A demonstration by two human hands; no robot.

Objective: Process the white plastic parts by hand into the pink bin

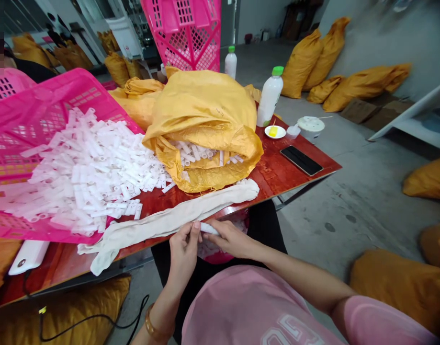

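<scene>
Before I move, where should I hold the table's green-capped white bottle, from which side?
Grip the white bottle around its wide body from the right in this view: it stands on end, its neck is narrow, and the yellow woven sack blocks its left.

Bright, even light reaches your left hand (182, 249) and right hand (230, 238); the table (273, 175) shines faintly, and the upper right of the frame blurs.

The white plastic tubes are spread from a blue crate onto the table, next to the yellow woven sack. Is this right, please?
Not blue: the head view shows the crate is pink. The white plastic tubes do spread from it onto the table, next to the yellow woven sack.
</scene>
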